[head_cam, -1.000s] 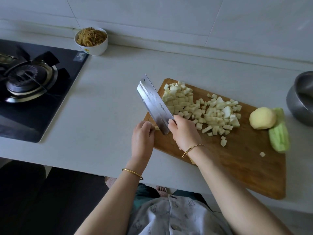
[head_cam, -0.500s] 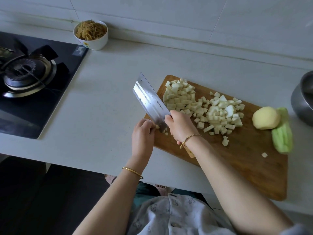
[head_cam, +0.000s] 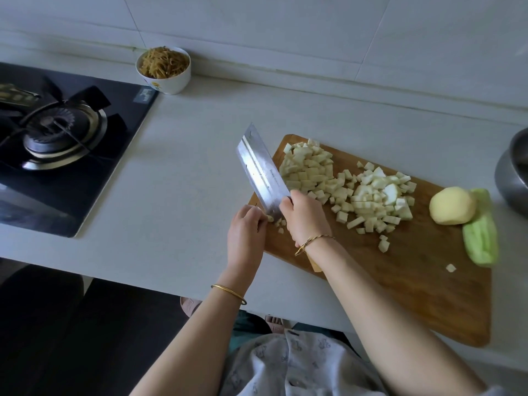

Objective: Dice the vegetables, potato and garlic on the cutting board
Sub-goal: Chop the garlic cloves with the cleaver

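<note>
A wooden cutting board [head_cam: 405, 281] lies on the white counter. Two heaps of pale diced vegetable [head_cam: 343, 187] cover its far part. My right hand [head_cam: 304, 217] grips a steel cleaver [head_cam: 261, 172] at the board's left corner, blade down. My left hand [head_cam: 247, 232] sits curled just left of the blade, fingertips pinching a small remaining piece [head_cam: 270, 218]; a few fresh cubes [head_cam: 280, 224] lie below the blade. A peeled potato [head_cam: 453, 205] and a peeled green vegetable [head_cam: 481, 232] rest at the board's right edge. No garlic is visible.
A gas hob [head_cam: 57, 138] fills the left. A white bowl of shredded food [head_cam: 163, 70] stands by the wall behind it. A metal pot [head_cam: 514, 178] sits at the right edge. The counter's front edge runs just below my wrists.
The cleaver has cut through the small piece at the board's corner, leaving a few new cubes there. Both hands stay in nearly the same place; the camera view has shifted.
</note>
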Tool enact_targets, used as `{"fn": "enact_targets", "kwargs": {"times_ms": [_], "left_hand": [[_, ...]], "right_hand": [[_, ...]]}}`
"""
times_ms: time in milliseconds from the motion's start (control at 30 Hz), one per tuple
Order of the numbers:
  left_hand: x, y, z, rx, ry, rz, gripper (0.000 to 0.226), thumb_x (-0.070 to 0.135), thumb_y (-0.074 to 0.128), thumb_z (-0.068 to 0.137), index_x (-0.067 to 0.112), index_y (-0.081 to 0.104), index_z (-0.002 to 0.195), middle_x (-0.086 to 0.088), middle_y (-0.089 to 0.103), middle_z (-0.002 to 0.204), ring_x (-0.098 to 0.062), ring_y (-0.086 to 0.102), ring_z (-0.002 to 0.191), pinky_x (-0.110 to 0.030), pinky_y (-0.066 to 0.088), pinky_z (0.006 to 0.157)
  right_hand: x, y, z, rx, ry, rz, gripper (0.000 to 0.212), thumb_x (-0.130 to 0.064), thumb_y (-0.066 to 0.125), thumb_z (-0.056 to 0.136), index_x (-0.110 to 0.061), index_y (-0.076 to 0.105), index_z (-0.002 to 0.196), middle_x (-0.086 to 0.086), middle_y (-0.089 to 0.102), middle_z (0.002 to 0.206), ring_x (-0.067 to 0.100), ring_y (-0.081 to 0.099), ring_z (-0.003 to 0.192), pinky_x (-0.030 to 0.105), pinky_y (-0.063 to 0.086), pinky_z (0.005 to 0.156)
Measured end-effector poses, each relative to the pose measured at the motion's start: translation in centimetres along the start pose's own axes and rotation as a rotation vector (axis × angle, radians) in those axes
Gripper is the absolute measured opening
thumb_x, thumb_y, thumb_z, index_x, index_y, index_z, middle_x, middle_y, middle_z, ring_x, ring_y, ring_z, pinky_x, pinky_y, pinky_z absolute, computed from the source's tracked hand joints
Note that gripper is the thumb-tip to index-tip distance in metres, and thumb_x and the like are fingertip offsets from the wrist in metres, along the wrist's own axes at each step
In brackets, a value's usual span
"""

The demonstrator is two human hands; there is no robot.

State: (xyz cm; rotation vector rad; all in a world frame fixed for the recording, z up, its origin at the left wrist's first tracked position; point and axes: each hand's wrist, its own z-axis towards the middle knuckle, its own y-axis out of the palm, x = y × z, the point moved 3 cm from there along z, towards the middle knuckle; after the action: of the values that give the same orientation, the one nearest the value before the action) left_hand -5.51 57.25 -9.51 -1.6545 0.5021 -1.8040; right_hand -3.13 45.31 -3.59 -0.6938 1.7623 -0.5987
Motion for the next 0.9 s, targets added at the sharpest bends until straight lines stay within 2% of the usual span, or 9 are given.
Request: {"fn": "enact_targets", "kwargs": {"times_ms": [100, 200, 300, 433, 533, 667, 767, 833, 900], "left_hand": [[0.1, -0.1, 0.0, 0.007, -0.001, -0.008, 0.013, -0.005, 0.061, 0.080, 0.004, 0.059, 0.071, -0.003, 0.058, 0.084, -0.021, 0.054, 0.075, -0.026, 0.043, 0.063], [0.2, -0.1, 0.1, 0.014, -0.022, -0.015, 0.011, -0.005, 0.061, 0.080, 0.004, 0.059, 0.073, -0.004, 0.059, 0.084, -0.022, 0.054, 0.075, -0.035, 0.048, 0.065], [0.3, -0.1, 0.1, 0.020, -0.034, -0.018, 0.010, -0.005, 0.060, 0.080, 0.003, 0.060, 0.074, -0.005, 0.059, 0.084, -0.022, 0.054, 0.076, -0.035, 0.048, 0.065], [0.3, -0.3, 0.2, 0.018, -0.053, -0.043, 0.010, -0.005, 0.059, 0.081, 0.003, 0.059, 0.075, -0.003, 0.059, 0.084, -0.021, 0.054, 0.077, -0.034, 0.046, 0.065], [0.3, -0.3, 0.3, 0.017, -0.068, -0.041, 0.007, -0.003, 0.060, 0.082, 0.004, 0.061, 0.079, -0.003, 0.059, 0.084, -0.020, 0.053, 0.077, -0.033, 0.045, 0.065], [0.4, -0.2, 0.2, 0.028, -0.015, -0.004, 0.010, 0.001, 0.061, 0.085, 0.007, 0.066, 0.091, -0.003, 0.059, 0.092, -0.015, 0.051, 0.079, -0.024, 0.038, 0.065], [0.3, 0.1, 0.2, -0.001, 0.026, 0.036, 0.007, -0.001, 0.062, 0.083, 0.006, 0.066, 0.084, -0.004, 0.056, 0.091, -0.018, 0.051, 0.080, -0.022, 0.036, 0.065], [0.2, 0.1, 0.0, -0.019, 0.025, 0.050, 0.006, 0.000, 0.063, 0.083, 0.005, 0.064, 0.080, -0.002, 0.055, 0.092, -0.019, 0.051, 0.082, -0.022, 0.036, 0.068], [0.2, 0.1, -0.1, -0.027, 0.020, 0.052, 0.005, 0.002, 0.064, 0.084, 0.005, 0.064, 0.080, -0.001, 0.054, 0.094, -0.016, 0.049, 0.084, -0.021, 0.037, 0.071]], "right_hand": [[-0.9, -0.2, 0.2, -0.046, -0.038, -0.110, 0.036, -0.019, 0.036, 0.097, -0.014, 0.029, 0.063, 0.001, 0.037, 0.059, 0.015, 0.034, 0.052, 0.031, 0.026, 0.047], [-0.7, -0.3, -0.2, -0.045, -0.049, -0.161, 0.036, -0.019, 0.035, 0.099, -0.015, 0.028, 0.063, 0.001, 0.036, 0.060, 0.016, 0.034, 0.053, 0.030, 0.021, 0.047], [-0.1, -0.1, -0.9, -0.033, -0.029, -0.216, 0.038, -0.021, 0.033, 0.101, -0.018, 0.026, 0.064, -0.001, 0.037, 0.060, 0.017, 0.038, 0.057, 0.028, 0.020, 0.046], [-0.5, 0.5, -1.5, -0.010, -0.043, -0.271, 0.037, -0.023, 0.033, 0.101, -0.020, 0.027, 0.065, 0.000, 0.044, 0.067, 0.025, 0.047, 0.069, 0.030, 0.021, 0.045], [-0.6, 0.9, -2.0, 0.008, -0.075, -0.328, 0.025, -0.025, 0.034, 0.101, -0.014, 0.038, 0.079, 0.007, 0.054, 0.081, 0.027, 0.051, 0.071, 0.031, 0.027, 0.051], [-0.2, 0.3, -1.9, -0.015, -0.048, -0.293, 0.025, -0.024, 0.032, 0.101, -0.013, 0.037, 0.079, 0.003, 0.049, 0.075, 0.025, 0.046, 0.070, 0.031, 0.029, 0.055], [0.5, -0.1, -1.4, -0.018, -0.001, -0.189, 0.034, -0.023, 0.033, 0.100, -0.017, 0.030, 0.067, 0.000, 0.042, 0.064, 0.024, 0.045, 0.067, 0.031, 0.026, 0.048], [1.0, -0.2, -1.1, 0.000, 0.032, -0.083, 0.033, -0.022, 0.034, 0.099, -0.015, 0.031, 0.066, 0.003, 0.044, 0.063, 0.025, 0.046, 0.063, 0.035, 0.039, 0.051], [1.5, -0.2, -0.9, 0.020, 0.061, 0.003, 0.031, -0.023, 0.035, 0.098, -0.012, 0.036, 0.069, 0.007, 0.047, 0.064, 0.025, 0.046, 0.058, 0.046, 0.053, 0.059]]}}
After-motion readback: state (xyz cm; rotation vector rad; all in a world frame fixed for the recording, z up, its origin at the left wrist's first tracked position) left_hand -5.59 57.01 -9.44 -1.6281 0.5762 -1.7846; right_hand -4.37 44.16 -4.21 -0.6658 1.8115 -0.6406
